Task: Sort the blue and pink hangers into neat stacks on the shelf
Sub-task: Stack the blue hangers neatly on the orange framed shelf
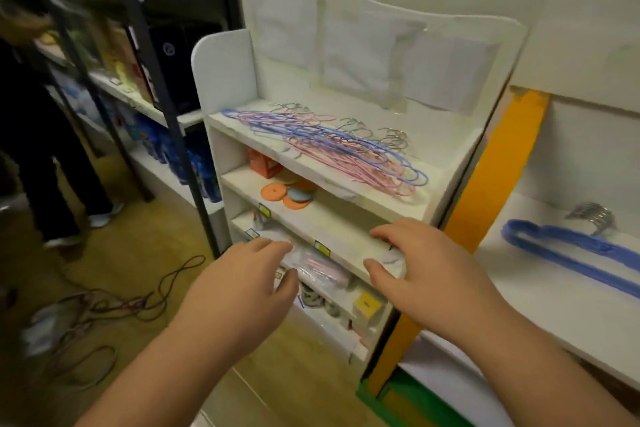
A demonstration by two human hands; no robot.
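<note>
Writing: yellow shelf tags point(322, 247), print too blurred to read.
Left hand point(242, 282): grip loose, fingers spread, holding nothing.
Right hand point(426, 263): grip loose, fingers half-curled, holding nothing.
Hangers: mixed pile point(325, 144) on top shelf point(446, 146); blue stack point(571, 253) well right.

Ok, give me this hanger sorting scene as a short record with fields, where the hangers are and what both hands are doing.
mixed pile: pink and blue hangers tangled together on the top shelf of the white unit
sorted stack: blue hangers on the shelf to the right
left hand: empty, fingers relaxed, in front of the lower shelves
right hand: empty, fingers loosely curled near a lower shelf edge
pink stack: none visible yet
</note>
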